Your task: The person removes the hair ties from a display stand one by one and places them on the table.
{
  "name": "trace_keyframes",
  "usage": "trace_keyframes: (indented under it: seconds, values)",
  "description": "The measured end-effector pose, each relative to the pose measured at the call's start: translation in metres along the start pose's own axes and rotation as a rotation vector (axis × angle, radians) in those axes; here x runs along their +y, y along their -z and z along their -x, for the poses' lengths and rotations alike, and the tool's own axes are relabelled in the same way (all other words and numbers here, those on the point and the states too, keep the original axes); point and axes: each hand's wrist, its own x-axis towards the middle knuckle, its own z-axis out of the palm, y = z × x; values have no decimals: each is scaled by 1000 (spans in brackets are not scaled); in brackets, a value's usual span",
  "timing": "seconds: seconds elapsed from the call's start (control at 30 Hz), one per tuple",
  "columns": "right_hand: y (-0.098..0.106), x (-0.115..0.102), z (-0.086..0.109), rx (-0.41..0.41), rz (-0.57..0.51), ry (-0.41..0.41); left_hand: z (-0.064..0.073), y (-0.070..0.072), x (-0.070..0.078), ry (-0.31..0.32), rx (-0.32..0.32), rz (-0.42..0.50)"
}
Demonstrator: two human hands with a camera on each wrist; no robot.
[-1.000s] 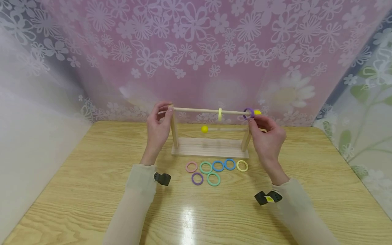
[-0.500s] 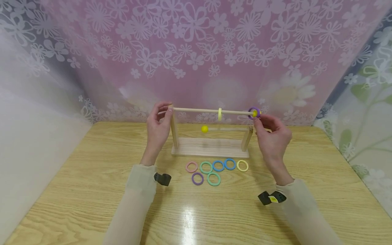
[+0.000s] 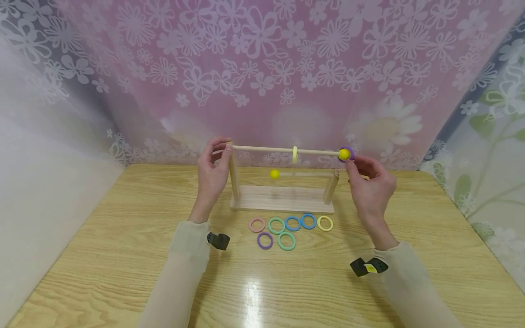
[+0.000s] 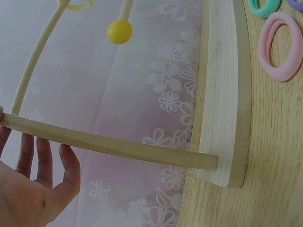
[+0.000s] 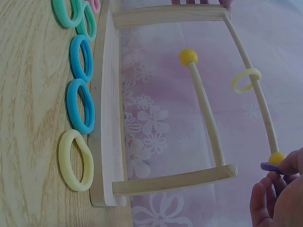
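My left hand (image 3: 213, 175) grips the top of the left post (image 3: 234, 175) of a wooden stand (image 3: 283, 198). A long upper rod (image 3: 262, 149) runs right from that post and ends in a yellow ball (image 3: 344, 155). At that ball, my right hand (image 3: 372, 189) pinches a purple hair tie (image 5: 270, 167) between thumb and fingers. The hair tie overlaps the ball in the head view; whether it still encircles it I cannot tell. A pale yellow hair tie (image 3: 295, 155) hangs midway along the same rod.
On the table (image 3: 143, 255), in front of the stand, lie several hair ties: pink (image 3: 251, 224), green (image 3: 270, 226), blue (image 3: 302, 222), yellow (image 3: 318, 223) and purple (image 3: 259, 241). A lower rod with another yellow ball (image 3: 274, 174) extends left from the right post (image 3: 331, 187). A flowered curtain (image 3: 262, 91) hangs behind.
My right hand has moved right with the purple hair tie, from the rod just short of the ball to the ball at its end. The left hand keeps its grip on the post.
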Motion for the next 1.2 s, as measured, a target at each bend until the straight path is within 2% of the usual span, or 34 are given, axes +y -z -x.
trace_keyframes:
  seconds: [0.37,0.73,1.03,1.2]
  values:
    - [10,1,-1,-3,44,16,-1,-2,-1,23,7,10]
    - [25,5,1,-8,116,35,-1,0,-2,-2,3,3]
    - [35,5,3,-46,105,38,-1,0,-2,-4,6,5]
    - [40,5,7,-76,116,12,0,0,0,-6,5,6]
